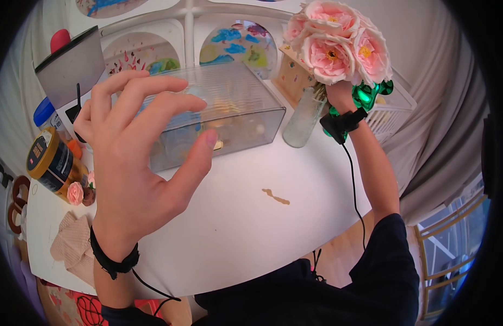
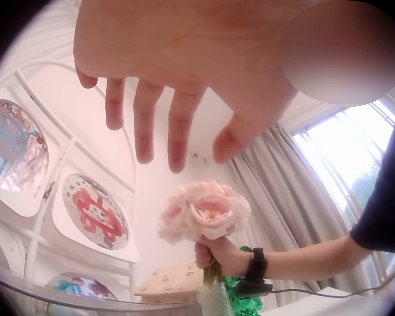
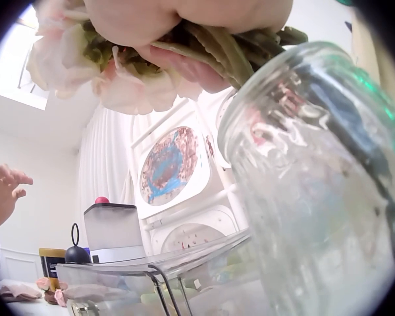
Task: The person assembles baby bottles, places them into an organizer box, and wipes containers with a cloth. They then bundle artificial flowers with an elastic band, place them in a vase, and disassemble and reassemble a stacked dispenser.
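Note:
At the right of the head view my right hand [image 1: 341,96] grips the stems of a bunch of pink flowers [image 1: 338,46], just above a glass vase [image 1: 304,118]. In the right wrist view the green stems [image 3: 217,52] lie at the rim of the vase [image 3: 316,191]; whether their ends are inside is unclear. My left hand [image 1: 140,146] is raised over the table with spread, slightly bent fingers and holds nothing. Behind it stands a clear lidded box [image 1: 235,127].
A gold-lidded jar [image 1: 53,163], a small pink flower [image 1: 75,193] and a folded beige cloth [image 1: 75,244] lie at the left of the white table [image 1: 235,244]. Green shiny wrapping [image 1: 371,96] and a white basket [image 1: 392,117] are at the right. Cables trail from both wrists.

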The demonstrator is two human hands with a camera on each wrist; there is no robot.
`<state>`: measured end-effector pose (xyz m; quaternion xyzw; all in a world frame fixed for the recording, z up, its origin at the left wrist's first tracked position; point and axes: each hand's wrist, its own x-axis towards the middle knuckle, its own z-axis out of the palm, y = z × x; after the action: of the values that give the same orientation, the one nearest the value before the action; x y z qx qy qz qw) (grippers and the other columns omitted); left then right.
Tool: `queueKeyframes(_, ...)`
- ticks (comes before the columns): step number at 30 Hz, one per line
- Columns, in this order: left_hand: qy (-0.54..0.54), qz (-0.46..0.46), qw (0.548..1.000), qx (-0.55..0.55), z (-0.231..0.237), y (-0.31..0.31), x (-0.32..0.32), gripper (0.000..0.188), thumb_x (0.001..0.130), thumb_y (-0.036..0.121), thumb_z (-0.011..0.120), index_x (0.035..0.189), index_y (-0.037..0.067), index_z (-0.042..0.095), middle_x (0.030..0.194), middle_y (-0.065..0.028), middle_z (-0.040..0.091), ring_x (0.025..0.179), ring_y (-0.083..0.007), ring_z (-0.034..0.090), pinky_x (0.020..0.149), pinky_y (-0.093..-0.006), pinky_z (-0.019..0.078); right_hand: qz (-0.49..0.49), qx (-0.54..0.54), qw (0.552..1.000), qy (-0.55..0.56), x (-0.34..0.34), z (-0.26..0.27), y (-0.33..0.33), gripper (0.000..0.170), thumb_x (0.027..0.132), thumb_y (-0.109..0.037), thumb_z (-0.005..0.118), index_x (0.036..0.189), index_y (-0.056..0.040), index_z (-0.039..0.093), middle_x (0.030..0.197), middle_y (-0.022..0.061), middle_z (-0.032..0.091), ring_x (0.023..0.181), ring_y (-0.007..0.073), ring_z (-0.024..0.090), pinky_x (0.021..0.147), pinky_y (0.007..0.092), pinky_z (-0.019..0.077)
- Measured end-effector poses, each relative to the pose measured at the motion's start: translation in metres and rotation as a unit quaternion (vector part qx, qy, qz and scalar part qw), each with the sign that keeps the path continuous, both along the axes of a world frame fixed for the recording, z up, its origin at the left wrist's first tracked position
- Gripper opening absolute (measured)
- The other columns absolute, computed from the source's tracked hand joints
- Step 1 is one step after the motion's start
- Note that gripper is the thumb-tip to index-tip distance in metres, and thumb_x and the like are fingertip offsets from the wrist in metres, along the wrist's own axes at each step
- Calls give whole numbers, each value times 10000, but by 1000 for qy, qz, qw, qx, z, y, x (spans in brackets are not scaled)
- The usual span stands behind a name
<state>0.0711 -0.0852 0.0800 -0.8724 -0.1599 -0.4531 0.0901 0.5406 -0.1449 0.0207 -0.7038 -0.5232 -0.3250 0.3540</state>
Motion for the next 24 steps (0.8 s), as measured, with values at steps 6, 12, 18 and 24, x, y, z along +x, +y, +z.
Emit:
queueKeyframes(6,7,-7,1000,-3,-1,-1,1,273,828,190,803,1096,145,775,1296,-20,727,1339,-323,551,1129,-474,283,29,15,999,10,3,-8,5,259,1003,-76,621,1253,-7,640,1169,179,725,1114,373,684,974,468,542)
queueKeyframes(12,5,-10,1000,0,-2,-1,3,269,825,197,808,1088,145,779,1287,-22,731,1326,-328,561,1117,-476,292,58,28,998,19,5,-12,12,233,1009,-70,615,1232,-4,635,1132,164,725,1058,353,696,940,459,553)
queueKeyframes(18,5,-14,1000,-4,-4,0,4,265,819,196,812,1076,142,782,1283,-30,732,1322,-326,563,1109,-471,291,89,38,995,27,5,-15,19,207,1015,-63,609,1211,-1,631,1095,149,726,1002,334,708,906,449,564)
queueKeyframes(24,4,-17,1000,-6,-6,1,5,270,812,194,816,1075,142,782,1281,-31,730,1323,-321,560,1114,-465,278,349,57,824,443,-39,23,9,104,1064,-108,615,999,-76,539,777,2,495,671,126,453,629,305,393)
